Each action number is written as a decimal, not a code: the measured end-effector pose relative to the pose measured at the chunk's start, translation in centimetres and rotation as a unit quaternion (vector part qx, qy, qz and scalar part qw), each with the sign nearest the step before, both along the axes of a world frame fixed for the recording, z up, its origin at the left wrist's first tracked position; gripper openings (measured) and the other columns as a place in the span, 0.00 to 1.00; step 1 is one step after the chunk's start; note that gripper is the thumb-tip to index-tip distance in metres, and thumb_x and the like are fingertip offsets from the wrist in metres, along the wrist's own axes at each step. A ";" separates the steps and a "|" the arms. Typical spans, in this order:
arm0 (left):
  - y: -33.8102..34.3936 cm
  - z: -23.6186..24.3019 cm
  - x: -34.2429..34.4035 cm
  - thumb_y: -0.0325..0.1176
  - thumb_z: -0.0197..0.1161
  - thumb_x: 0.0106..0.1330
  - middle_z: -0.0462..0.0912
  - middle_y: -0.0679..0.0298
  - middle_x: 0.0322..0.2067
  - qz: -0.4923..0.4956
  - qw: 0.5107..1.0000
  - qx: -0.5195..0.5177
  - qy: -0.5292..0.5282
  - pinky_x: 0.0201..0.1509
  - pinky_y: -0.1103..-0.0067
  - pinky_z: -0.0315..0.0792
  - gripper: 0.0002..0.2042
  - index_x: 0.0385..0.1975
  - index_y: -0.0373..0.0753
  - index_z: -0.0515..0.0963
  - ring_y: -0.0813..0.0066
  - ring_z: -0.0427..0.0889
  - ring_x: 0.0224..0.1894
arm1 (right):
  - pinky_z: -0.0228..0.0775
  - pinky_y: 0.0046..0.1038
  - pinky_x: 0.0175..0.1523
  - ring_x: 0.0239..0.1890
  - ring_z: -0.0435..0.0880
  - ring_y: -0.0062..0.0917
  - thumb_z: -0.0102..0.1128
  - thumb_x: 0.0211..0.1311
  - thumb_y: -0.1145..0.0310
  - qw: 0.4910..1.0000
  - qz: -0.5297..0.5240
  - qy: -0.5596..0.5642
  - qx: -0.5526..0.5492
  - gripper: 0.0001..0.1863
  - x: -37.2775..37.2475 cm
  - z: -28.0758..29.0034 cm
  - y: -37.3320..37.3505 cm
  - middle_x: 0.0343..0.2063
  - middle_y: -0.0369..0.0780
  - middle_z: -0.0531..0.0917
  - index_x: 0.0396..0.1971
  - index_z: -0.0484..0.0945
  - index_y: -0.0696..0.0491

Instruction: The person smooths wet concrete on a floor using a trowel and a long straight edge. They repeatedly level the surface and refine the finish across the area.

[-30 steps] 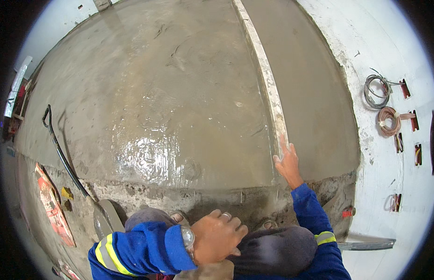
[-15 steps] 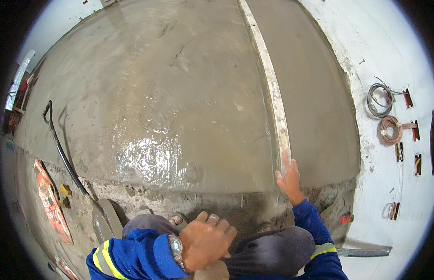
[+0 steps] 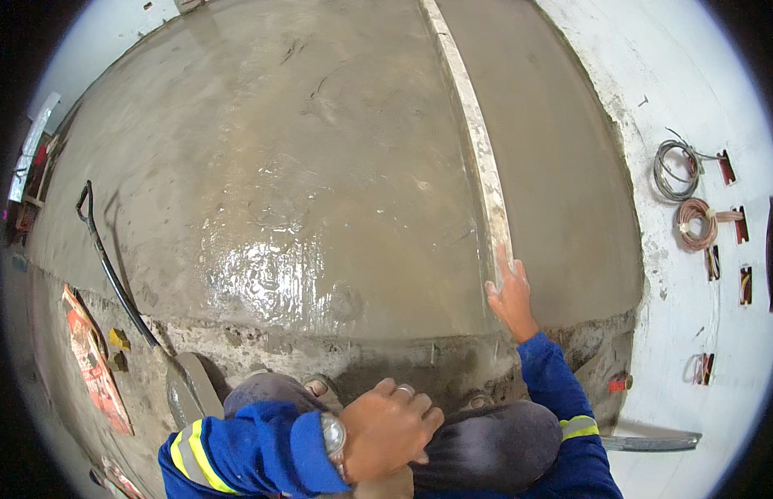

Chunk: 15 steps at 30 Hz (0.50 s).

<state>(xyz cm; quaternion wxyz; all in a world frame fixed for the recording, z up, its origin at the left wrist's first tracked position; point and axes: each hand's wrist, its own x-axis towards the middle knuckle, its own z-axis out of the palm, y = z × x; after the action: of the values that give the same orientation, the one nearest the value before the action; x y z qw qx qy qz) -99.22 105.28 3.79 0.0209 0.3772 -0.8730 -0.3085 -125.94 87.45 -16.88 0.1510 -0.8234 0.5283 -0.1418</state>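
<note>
My right hand (image 3: 513, 301) reaches forward with its fingers stretched out and apart. Its fingertips lie at the near end of a long, pale, straight bar (image 3: 478, 141) that runs away across wet grey mortar (image 3: 361, 183). Over my bent knees (image 3: 490, 445) hangs my left hand (image 3: 393, 428), its fingers curled downward and their inside hidden. A ring and a wristwatch (image 3: 333, 435) are on that side. Below the left hand shows a tan surface that I cannot make out.
A shovel (image 3: 120, 279) with a black handle lies at the left, beside a torn red-and-white bag (image 3: 91, 358) and a yellow lump (image 3: 118, 338). Cable coils (image 3: 678, 170) hang from boxes in the white right wall. A metal strip (image 3: 653, 442) lies low on the right.
My left hand has shifted a little to the right. The right hand has slid slightly forward along the bar, its fingers still outstretched. The shovel and the bag stay in place.
</note>
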 end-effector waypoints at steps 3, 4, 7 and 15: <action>0.0 -0.3 0.7 0.53 0.67 0.51 0.79 0.62 0.33 0.018 0.999 -0.008 -0.025 0.44 0.70 0.75 0.26 0.44 0.40 0.77 0.64 0.82 0.38 | 0.69 0.47 0.52 0.45 0.72 0.55 0.63 0.50 0.73 1.000 -0.005 0.024 -0.013 0.50 -0.5 -0.7 1.6 0.42 0.57 0.70 0.74 0.47 0.46; 0.0 0.3 0.9 0.53 0.67 0.52 0.78 0.62 0.33 0.031 0.998 0.003 -0.046 0.44 0.70 0.75 0.26 0.44 0.39 0.76 0.64 0.82 0.38 | 0.69 0.48 0.52 0.45 0.72 0.55 0.63 0.50 0.73 1.000 -0.003 0.024 -0.004 0.50 -0.5 -0.7 1.9 0.42 0.58 0.70 0.74 0.47 0.46; 0.7 1.3 1.0 0.52 0.67 0.52 0.78 0.62 0.34 0.041 0.997 0.010 -0.067 0.44 0.71 0.75 0.26 0.45 0.39 0.76 0.64 0.81 0.39 | 0.68 0.48 0.52 0.45 0.72 0.54 0.63 0.50 0.73 1.000 -0.004 0.024 0.011 0.50 -1.0 -0.4 2.3 0.43 0.58 0.71 0.74 0.48 0.45; 0.5 0.7 0.9 0.52 0.67 0.52 0.78 0.62 0.34 0.027 0.998 0.008 -0.062 0.44 0.71 0.74 0.26 0.46 0.39 0.75 0.63 0.81 0.39 | 0.69 0.47 0.50 0.45 0.73 0.52 0.64 0.49 0.74 1.000 -0.004 0.028 0.014 0.52 -0.3 -0.4 2.2 0.43 0.56 0.69 0.74 0.48 0.44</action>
<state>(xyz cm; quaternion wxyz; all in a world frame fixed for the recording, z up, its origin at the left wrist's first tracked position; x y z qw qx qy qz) -98.31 105.78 4.50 -0.0280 0.4196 -0.8595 -0.2906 -126.21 89.70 -17.26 0.1470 -0.8230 0.5372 -0.1119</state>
